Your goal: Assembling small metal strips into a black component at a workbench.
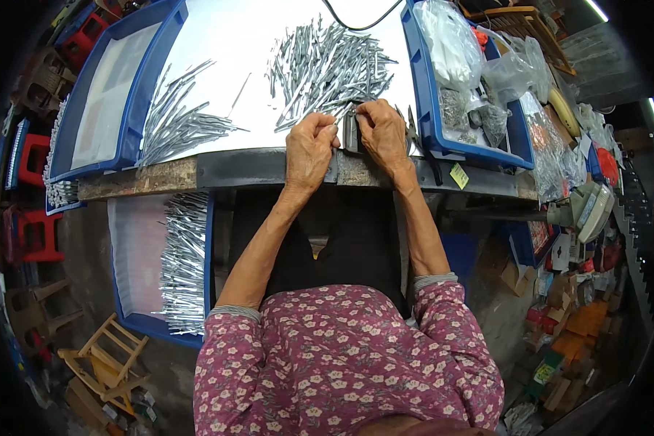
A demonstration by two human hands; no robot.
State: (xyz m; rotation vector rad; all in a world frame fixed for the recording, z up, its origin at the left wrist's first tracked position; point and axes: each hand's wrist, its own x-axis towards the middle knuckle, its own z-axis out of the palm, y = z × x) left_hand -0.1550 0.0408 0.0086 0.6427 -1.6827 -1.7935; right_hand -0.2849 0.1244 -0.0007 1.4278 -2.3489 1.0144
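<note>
Strips [328,67], slim, shiny and silver-grey, lie tangled on the worktop [229,47] beyond the left hand [311,151] and right hand [385,136], fingertips of each pressed together, anything between them hidden

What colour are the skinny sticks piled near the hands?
The thin, straight metal strips are silvery grey, clearest in the head view.

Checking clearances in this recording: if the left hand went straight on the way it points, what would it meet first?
The left hand would likely meet the large heap of slender metal pieces on the white tabletop first; depth is unclear from this view.
</note>
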